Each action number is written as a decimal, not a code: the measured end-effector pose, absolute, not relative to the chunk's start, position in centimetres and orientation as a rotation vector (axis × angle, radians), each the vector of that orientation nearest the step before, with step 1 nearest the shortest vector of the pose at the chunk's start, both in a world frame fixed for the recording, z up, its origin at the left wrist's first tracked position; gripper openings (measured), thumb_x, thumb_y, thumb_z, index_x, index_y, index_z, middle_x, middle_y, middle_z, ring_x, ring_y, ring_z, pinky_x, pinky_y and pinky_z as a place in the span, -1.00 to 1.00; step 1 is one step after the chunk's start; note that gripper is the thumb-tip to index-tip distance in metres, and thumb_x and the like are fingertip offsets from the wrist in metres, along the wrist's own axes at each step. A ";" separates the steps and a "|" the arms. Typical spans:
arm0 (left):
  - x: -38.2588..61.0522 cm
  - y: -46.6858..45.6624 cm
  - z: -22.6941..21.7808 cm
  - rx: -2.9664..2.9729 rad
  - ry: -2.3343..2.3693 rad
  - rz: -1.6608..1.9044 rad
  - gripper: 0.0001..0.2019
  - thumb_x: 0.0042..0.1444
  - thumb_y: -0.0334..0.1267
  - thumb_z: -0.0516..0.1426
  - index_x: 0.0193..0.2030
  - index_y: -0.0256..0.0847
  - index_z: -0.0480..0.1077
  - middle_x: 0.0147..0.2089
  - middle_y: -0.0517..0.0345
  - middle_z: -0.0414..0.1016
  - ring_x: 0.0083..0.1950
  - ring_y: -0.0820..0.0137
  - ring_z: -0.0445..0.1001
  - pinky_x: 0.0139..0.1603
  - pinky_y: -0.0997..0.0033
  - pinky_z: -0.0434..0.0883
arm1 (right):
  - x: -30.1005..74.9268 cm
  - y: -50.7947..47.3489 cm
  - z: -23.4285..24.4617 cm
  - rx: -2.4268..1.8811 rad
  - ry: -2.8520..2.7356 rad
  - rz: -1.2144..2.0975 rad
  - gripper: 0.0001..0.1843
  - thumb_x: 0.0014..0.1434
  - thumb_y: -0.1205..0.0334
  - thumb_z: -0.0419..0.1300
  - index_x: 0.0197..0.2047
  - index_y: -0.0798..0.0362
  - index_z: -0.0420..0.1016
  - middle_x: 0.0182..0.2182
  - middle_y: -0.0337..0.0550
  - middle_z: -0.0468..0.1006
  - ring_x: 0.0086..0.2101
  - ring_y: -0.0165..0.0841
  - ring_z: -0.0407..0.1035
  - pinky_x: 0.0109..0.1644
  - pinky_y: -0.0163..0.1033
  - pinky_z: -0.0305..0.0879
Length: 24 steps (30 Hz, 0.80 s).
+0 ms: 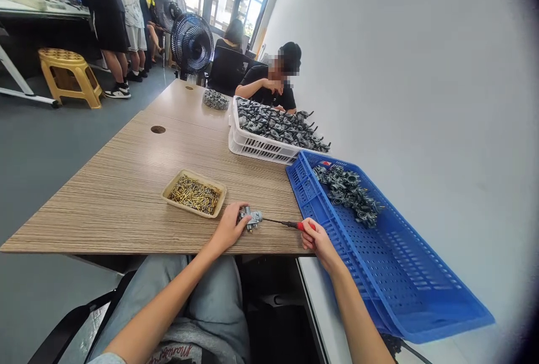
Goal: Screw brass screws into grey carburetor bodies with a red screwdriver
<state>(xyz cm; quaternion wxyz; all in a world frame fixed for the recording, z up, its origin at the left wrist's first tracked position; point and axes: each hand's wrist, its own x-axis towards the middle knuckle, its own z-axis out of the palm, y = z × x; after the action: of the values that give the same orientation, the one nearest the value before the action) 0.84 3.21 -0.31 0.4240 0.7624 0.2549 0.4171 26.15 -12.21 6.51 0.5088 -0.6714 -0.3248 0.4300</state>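
Near the front edge of the table, my left hand (231, 226) grips a small grey metal carburetor body (254, 218), its fingers wrapped around the left side. My right hand (315, 238) is closed around the red handle of a screwdriver (290, 224). The screwdriver's dark shaft points left, and its tip meets the right side of the carburetor body. Just beyond my left hand sits a shallow beige tray (165, 192) filled with small brass-coloured screw-like parts (194, 194).
To the right, a blue plastic crate (404, 274) holds metal castings (349, 190). Behind it stands a white crate (252, 148) heaped with similar parts. A bag of parts (215, 99) lies farther back. One person sits beyond the white crate. Fans (192, 44) and a yellow stool (69, 74) stand left.
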 end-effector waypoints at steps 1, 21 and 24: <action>0.9 3.2 -0.3 1.900 0.646 1.054 -0.71 0.35 -0.17 0.10 0.17 -0.14 0.32 0.12 -0.02 0.45 0.18 0.21 0.39 0.23 0.13 0.35 | 26.2 -12.3 6.4 -1.611 -0.777 1.040 -0.46 0.09 -0.27 0.32 -0.39 -0.05 0.17 -0.68 -0.53 0.01 -0.68 -0.55 -0.08 -0.59 -0.38 0.13; 0.9 3.0 0.4 1.973 0.686 1.033 -0.56 0.29 -0.10 0.17 0.26 -0.11 0.26 0.21 -0.03 0.41 0.24 0.21 0.38 0.28 0.13 0.34 | 23.8 -13.8 6.3 -1.514 -0.779 0.889 -0.57 0.12 -0.19 0.33 -0.19 -0.01 0.46 -0.64 -0.42 0.22 -0.65 -0.50 0.05 -0.56 -0.33 0.22; 1.0 3.1 0.1 2.009 0.712 1.086 -0.55 0.34 -0.12 0.09 0.32 -0.13 0.18 0.27 -0.09 0.33 0.31 0.20 0.32 0.36 0.09 0.27 | 23.6 -14.1 6.5 -1.494 -0.739 0.793 -0.57 0.10 -0.19 0.34 -0.20 0.00 0.47 -0.62 -0.38 0.26 -0.61 -0.48 0.12 -0.52 -0.33 0.26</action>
<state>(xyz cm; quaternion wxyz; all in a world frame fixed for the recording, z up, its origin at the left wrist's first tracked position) 1.04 3.05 0.12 0.3660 0.7815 0.2769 0.4226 23.61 -14.15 6.49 0.6034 -0.6453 -0.3194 0.3427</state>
